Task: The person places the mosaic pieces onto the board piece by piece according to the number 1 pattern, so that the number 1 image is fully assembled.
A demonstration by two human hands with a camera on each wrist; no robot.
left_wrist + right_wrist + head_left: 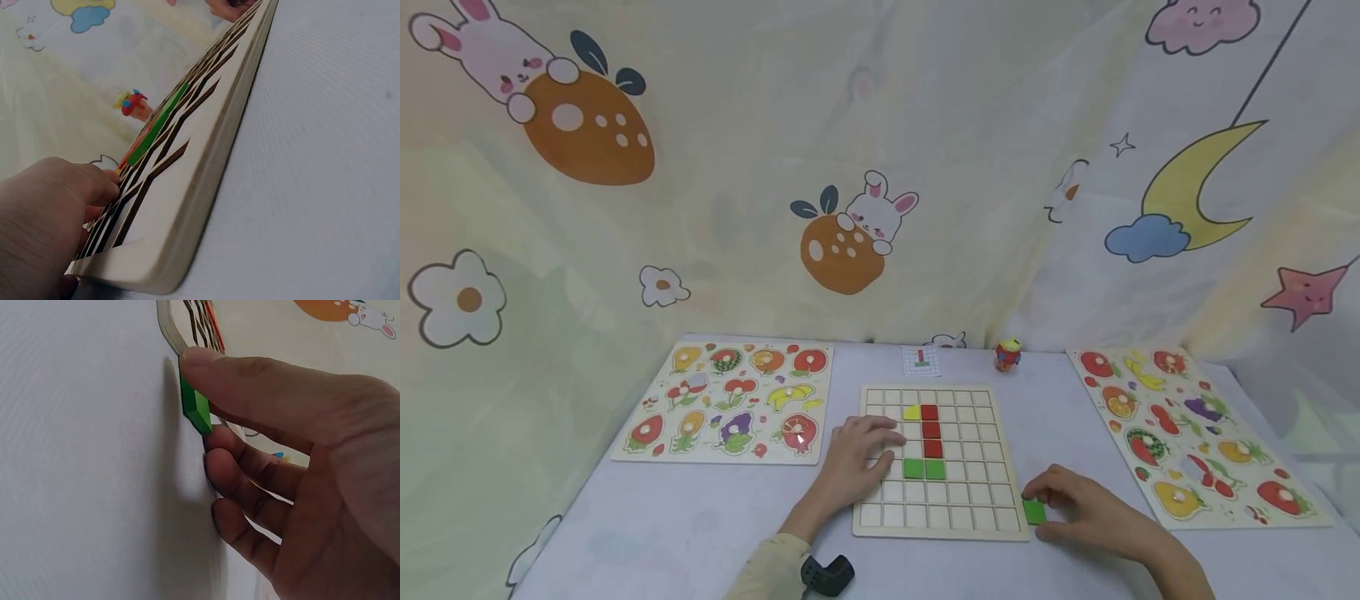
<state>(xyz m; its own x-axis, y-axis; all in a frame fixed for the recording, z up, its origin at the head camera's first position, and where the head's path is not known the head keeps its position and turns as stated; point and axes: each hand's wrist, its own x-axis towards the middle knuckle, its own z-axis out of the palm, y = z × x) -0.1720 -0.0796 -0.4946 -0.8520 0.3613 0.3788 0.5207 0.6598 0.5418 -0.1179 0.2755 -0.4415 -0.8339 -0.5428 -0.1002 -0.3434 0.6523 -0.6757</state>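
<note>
In the head view a wooden grid board (940,533) lies on the table. Three red square tiles (932,430) form a column in its cells, with a yellow piece (912,412) left of the top one. Two green square tiles (924,469) sit side by side below the column. My left hand (853,454) rests on the board's left side, fingers lightly bent, holding nothing. Just off the board's lower right edge, my right hand (1086,508) pinches another green tile (195,403) between thumb and fingers, low over the table.
Behind the board lies a small pattern card (921,361), and a small red and yellow figurine (1007,355) stands to its right. Fruit puzzle boards lie on the left (700,454) and right (1217,518). A printed cloth (962,208) hangs behind the table.
</note>
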